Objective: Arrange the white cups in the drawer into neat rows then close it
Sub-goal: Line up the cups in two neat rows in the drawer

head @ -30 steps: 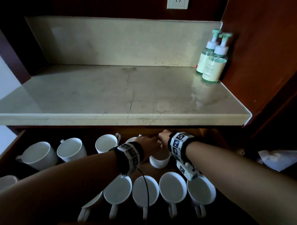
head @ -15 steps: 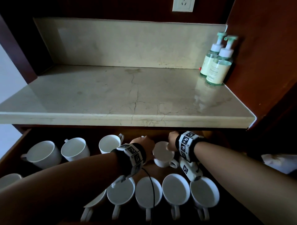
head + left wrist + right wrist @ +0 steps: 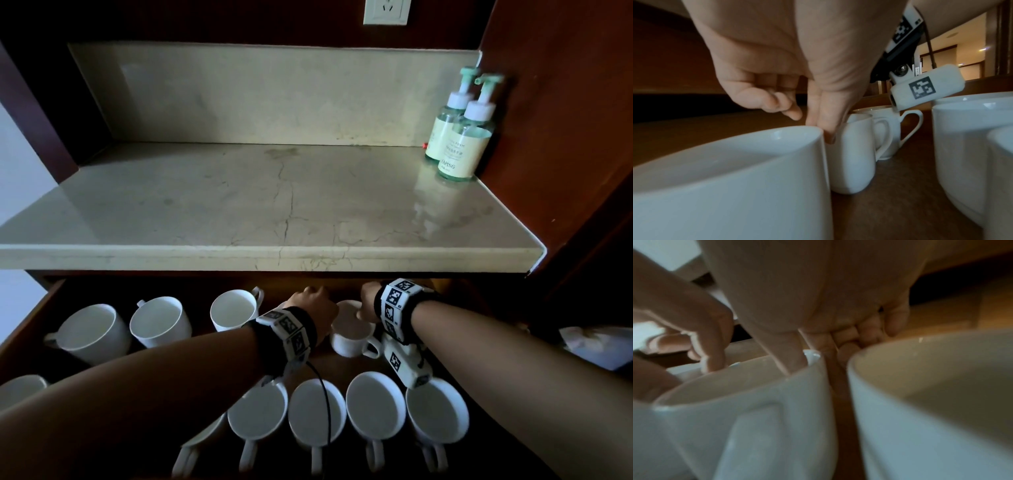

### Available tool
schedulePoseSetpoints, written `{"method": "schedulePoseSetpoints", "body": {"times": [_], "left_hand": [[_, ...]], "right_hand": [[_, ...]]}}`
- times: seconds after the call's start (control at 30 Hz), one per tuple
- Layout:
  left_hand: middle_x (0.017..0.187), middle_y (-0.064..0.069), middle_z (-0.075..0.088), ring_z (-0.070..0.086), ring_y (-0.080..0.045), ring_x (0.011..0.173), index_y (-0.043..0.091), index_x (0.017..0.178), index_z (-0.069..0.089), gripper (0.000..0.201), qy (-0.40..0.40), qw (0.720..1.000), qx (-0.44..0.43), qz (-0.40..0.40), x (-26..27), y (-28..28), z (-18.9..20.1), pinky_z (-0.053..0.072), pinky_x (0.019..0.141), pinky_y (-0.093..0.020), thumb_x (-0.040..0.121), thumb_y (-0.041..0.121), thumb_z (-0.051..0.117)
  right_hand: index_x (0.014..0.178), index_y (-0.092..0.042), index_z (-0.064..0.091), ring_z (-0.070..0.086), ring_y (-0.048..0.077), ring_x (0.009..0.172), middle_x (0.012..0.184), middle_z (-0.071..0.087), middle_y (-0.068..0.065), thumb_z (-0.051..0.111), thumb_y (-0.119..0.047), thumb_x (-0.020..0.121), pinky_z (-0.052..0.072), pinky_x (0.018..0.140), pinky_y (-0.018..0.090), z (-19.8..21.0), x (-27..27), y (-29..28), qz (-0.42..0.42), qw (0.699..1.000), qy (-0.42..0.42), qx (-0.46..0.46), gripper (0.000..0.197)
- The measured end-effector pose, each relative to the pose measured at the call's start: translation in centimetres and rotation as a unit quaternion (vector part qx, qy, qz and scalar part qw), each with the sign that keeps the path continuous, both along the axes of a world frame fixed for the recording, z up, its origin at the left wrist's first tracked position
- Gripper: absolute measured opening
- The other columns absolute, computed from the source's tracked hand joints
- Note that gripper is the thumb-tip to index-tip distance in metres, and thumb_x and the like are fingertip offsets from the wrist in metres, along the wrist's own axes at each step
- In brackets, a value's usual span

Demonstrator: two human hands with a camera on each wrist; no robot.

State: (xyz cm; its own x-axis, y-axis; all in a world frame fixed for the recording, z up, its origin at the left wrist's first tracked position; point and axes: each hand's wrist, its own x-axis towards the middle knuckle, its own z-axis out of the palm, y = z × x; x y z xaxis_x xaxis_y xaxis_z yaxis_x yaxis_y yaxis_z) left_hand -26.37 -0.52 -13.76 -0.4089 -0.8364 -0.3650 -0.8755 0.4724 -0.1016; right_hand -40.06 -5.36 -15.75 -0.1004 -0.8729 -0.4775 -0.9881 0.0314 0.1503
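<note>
Head view: white ceramic handled cup (image 3: 352,329) stands upright in the back row of the open dark wooden drawer (image 3: 20,329), handle turned to the right, between both hands. Right hand (image 3: 368,303) pinches its far rim, thumb inside and fingers outside per the right wrist view. Left hand (image 3: 313,306) has thumb and forefinger closed on the rim of a neighbouring white cup (image 3: 851,154), other fingers curled, per the left wrist view; that cup is mostly hidden behind the hand in the head view. Progress, as judged: front row of four white cups (image 3: 342,409) sits rim to rim with handles toward the person, so looks done; a tipped cup (image 3: 202,435) at its left end and another at the far left edge (image 3: 19,385) remain. Back-row cups (image 3: 157,323) are unevenly spaced, handles pointing different ways; drawer not yet closed. Versus 1.0 s ago: the held cup showed no handle then; the handle now points right, so it has been rotated. Beige marble worktop (image 3: 239,205) above carries two green pump bottles (image 3: 459,137).
</note>
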Motion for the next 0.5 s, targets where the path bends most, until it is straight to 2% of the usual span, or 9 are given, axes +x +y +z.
{"method": "schedulePoseSetpoints", "body": {"times": [0.07, 0.1, 0.13, 0.2, 0.23, 0.3, 0.37, 0.43, 0.5], "left_hand": [[0.133, -0.012, 0.043, 0.044, -0.037, 0.126, 0.017, 0.124, 0.057, 0.033, 0.004, 1.000, 0.004, 0.003, 0.1, -0.1, -0.1, 0.048, 0.096, -0.046, 0.091, 0.025, 0.059], [0.133, -0.012, 0.043, 0.044, -0.037, 0.126, 0.018, 0.123, 0.057, 0.033, 0.003, 1.000, 0.006, 0.003, 0.2, -0.1, 0.0, 0.048, 0.096, -0.046, 0.091, 0.024, 0.059], [0.133, -0.011, 0.043, 0.044, -0.037, 0.126, 0.019, 0.123, 0.057, 0.033, 0.002, 1.000, 0.006, 0.002, 0.2, -0.1, -0.1, 0.047, 0.097, -0.045, 0.091, 0.023, 0.060], [0.133, -0.011, 0.044, 0.044, -0.037, 0.126, 0.019, 0.124, 0.057, 0.034, 0.001, 1.000, 0.006, 0.002, 0.1, -0.2, -0.2, 0.046, 0.097, -0.044, 0.090, 0.022, 0.060], [0.133, -0.012, 0.044, 0.045, -0.037, 0.126, 0.019, 0.124, 0.056, 0.034, 0.000, 1.000, 0.009, 0.002, 0.1, -0.1, -0.1, 0.045, 0.097, -0.044, 0.090, 0.022, 0.061], [0.133, -0.011, 0.043, 0.045, -0.036, 0.126, 0.021, 0.127, 0.055, 0.038, 0.005, 1.000, 0.017, 0.011, 0.2, -0.1, -0.1, 0.045, 0.097, -0.044, 0.089, 0.025, 0.062], [0.136, -0.011, 0.042, 0.046, -0.036, 0.126, 0.023, 0.132, 0.049, 0.047, 0.022, 0.999, 0.021, 0.030, 0.4, -0.1, -0.4, 0.046, 0.099, -0.044, 0.088, 0.029, 0.065], [0.137, -0.012, 0.044, 0.048, -0.034, 0.126, 0.019, 0.136, 0.042, 0.057, 0.035, 0.998, 0.028, 0.049, 0.6, 0.2, -0.1, 0.047, 0.099, -0.042, 0.086, 0.031, 0.067], [0.136, -0.014, 0.049, 0.052, -0.032, 0.124, 0.012, 0.136, 0.040, 0.061, 0.028, 0.996, 0.042, 0.070, 1.0, 0.3, 0.0, 0.048, 0.094, -0.041, 0.086, 0.032, 0.067]], "right_hand": [[0.093, -0.018, 0.065, 0.067, 0.034, 0.095, 0.102, 0.069, 0.014, 0.059, -0.060, 0.071, 0.052, 0.087, 0.048, -0.6, -0.2, -1.1, 0.013, 1.000, 0.002, 0.016, 0.048], [0.082, -0.019, 0.062, 0.068, 0.031, 0.089, 0.094, 0.069, 0.011, 0.058, -0.058, 0.072, 0.054, 0.084, 0.046, -1.1, -0.3, -1.5, 0.018, 0.999, -0.009, 0.026, 0.041], [0.078, -0.020, 0.060, 0.068, 0.029, 0.085, 0.090, 0.069, 0.009, 0.057, -0.053, 0.076, 0.055, 0.082, 0.043, -1.2, -0.3, -1.7, 0.030, 0.999, -0.021, 0.033, 0.032], [0.087, -0.020, 0.063, 0.068, 0.027, 0.087, 0.094, 0.068, 0.008, 0.056, -0.041, 0.085, 0.055, 0.081, 0.036, 0.4, 0.3, -0.6, 0.046, 0.998, -0.029, 0.041, 0.022], [0.098, -0.018, 0.066, 0.067, 0.028, 0.094, 0.102, 0.068, 0.010, 0.056, -0.036, 0.088, 0.053, 0.083, 0.033, 0.6, 0.2, -0.2, 0.059, 0.998, -0.023, 0.027, 0.022], [0.118, -0.009, 0.062, 0.061, 0.032, 0.111, 0.119, 0.062, 0.014, 0.059, -0.023, 0.091, 0.043, 0.080, 0.028, 0.0, -0.2, -0.1, 0.064, 0.997, -0.033, 0.003, 0.031], [0.119, -0.007, 0.061, 0.061, 0.035, 0.110, 0.117, 0.062, 0.015, 0.061, -0.025, 0.089, 0.044, 0.083, 0.028, -0.5, -0.4, -0.1, 0.059, 0.998, -0.026, 0.002, 0.035], [0.097, -0.015, 0.063, 0.066, 0.031, 0.095, 0.100, 0.066, 0.009, 0.060, -0.041, 0.083, 0.052, 0.086, 0.038, -0.4, -0.5, 0.1, 0.037, 0.999, 0.008, 0.019, 0.030], [0.077, -0.017, 0.055, 0.064, 0.024, 0.080, 0.079, 0.061, 0.002, 0.058, -0.048, 0.082, 0.054, 0.080, 0.034, -0.2, -0.6, 0.0, 0.039, 0.998, -0.007, 0.040, 0.031]]}}
